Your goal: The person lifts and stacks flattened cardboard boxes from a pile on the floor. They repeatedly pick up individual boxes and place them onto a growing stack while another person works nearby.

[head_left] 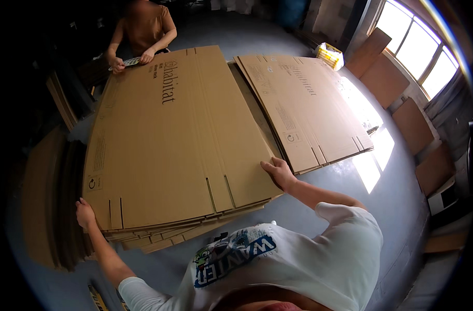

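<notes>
Left grip [85,214]: closed on the near-left edge of the top carton [169,140] | right grip [281,173]: holding its near-right edge, thumb above | carton: flat, atop left stack [161,242] | progress, judged: both sides grasped; unfolding not done, stack's near edge uneven | right stack [304,114] alongside | co-worker [145,33] far left

White short-sleeved shirt [329,254]; blue print [234,259]

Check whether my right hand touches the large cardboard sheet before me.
Touching: the head view shows the right hand clasping the right edge of the cardboard sheet, thumb on top.
</notes>
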Available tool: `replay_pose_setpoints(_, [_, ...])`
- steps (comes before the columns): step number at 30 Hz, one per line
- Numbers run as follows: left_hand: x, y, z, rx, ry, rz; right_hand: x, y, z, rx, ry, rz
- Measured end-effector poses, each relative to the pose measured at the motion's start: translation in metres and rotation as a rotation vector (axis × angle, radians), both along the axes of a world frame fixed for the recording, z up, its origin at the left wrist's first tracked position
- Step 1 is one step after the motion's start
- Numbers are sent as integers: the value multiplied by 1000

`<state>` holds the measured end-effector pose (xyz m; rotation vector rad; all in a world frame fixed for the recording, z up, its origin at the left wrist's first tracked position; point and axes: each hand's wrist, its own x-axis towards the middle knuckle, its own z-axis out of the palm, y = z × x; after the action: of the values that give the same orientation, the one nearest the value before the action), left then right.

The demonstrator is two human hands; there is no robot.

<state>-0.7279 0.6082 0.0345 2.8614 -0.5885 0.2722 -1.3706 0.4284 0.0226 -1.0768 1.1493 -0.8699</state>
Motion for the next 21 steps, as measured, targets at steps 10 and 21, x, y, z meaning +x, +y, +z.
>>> replay_pose_setpoints(10, [-3,-1,-3,-45,-34,0,2,8,6,23,-44,9])
replay_pose_setpoints(21, [2,3,-7,-127,-21,62,6,8,11,30,-96,13])
